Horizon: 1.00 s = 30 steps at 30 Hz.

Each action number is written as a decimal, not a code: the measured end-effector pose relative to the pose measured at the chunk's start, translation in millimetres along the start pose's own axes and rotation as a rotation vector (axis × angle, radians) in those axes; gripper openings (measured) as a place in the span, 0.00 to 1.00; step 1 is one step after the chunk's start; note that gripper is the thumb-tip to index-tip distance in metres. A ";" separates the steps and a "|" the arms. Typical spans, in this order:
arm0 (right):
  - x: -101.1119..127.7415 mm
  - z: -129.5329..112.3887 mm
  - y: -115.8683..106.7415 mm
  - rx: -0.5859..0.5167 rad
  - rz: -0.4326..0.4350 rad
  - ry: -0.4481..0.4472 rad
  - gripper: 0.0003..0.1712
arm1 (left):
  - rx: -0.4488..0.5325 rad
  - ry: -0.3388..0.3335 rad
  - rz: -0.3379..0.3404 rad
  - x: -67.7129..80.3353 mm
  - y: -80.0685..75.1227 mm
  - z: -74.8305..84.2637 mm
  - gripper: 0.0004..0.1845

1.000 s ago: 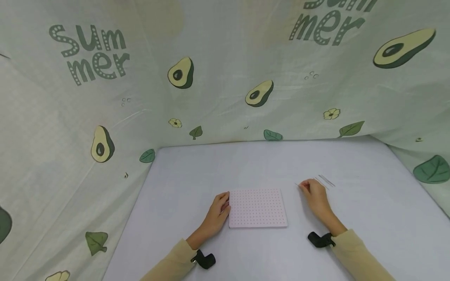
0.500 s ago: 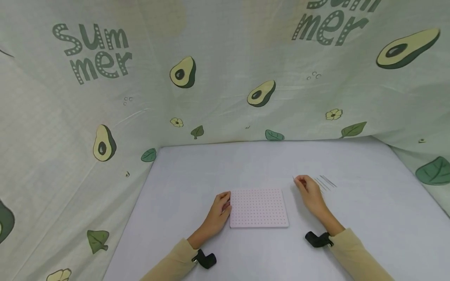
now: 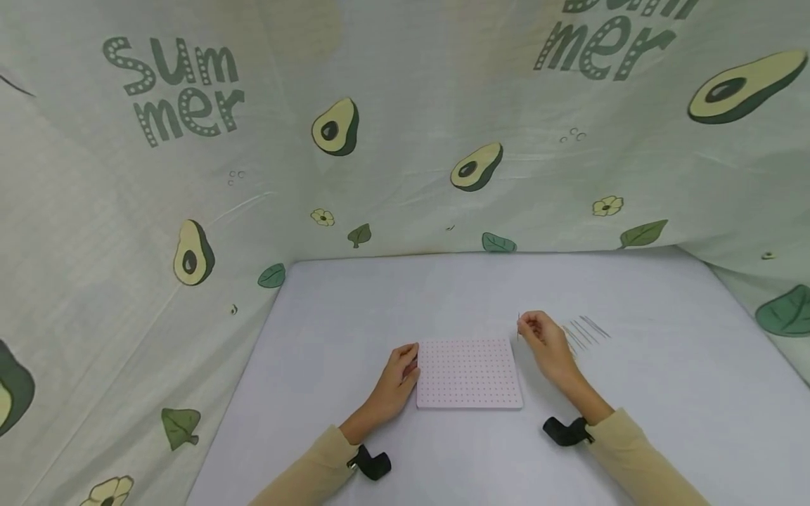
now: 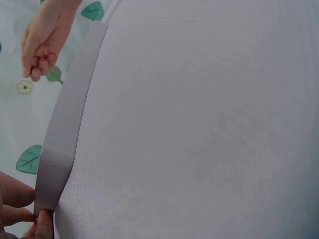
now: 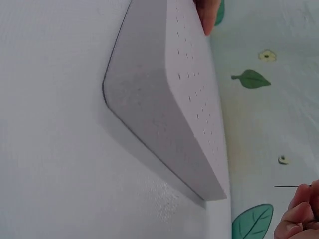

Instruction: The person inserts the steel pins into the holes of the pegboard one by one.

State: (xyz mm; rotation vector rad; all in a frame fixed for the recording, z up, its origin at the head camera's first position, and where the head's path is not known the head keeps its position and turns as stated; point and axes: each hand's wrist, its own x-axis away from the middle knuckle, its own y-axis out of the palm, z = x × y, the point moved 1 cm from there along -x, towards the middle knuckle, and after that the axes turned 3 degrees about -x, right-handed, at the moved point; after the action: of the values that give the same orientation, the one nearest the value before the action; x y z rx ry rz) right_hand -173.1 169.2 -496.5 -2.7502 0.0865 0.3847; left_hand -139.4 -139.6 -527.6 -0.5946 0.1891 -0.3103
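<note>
A flat pale pink pegboard (image 3: 470, 374) with rows of small holes lies on the white table. My left hand (image 3: 394, 383) holds it by its left edge; in the left wrist view the fingers (image 4: 17, 193) pinch its corner. Off the board's far right corner, my right hand (image 3: 545, 344) pinches a thin dark stick (image 5: 285, 186) between thumb and fingertips. From the head view the stick stands close to upright, poking out above and below the fingers. In the right wrist view part of that hand is cut off by the frame edge.
Several thin sticks (image 3: 591, 327) lie roughly side by side on the table (image 3: 342, 302), just right of the right hand. A pale cloth (image 3: 392, 197) printed with avocados and leaves hangs behind the table and along its sides.
My right hand has moved left from the loose sticks toward the board, and the stick in it has turned from slanting to nearly upright. My left hand stays on the board's edge.
</note>
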 end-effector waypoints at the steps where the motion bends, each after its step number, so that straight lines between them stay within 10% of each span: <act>1: 0.2 -1.4 1.5 -0.010 0.001 -0.007 0.09 | -0.002 0.005 0.001 -0.1 0.2 -0.4 0.27; 30: 12.8 -31.9 86.9 -0.115 -0.164 -0.104 0.02 | -0.018 -0.022 -0.014 -1.3 -2.2 -2.0 0.28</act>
State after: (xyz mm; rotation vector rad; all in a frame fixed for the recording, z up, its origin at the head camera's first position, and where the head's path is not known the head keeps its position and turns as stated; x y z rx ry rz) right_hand -162.2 76.5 -501.2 -2.8176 -0.1916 0.4998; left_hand -141.6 -141.9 -527.8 -0.6167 0.1667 -0.3157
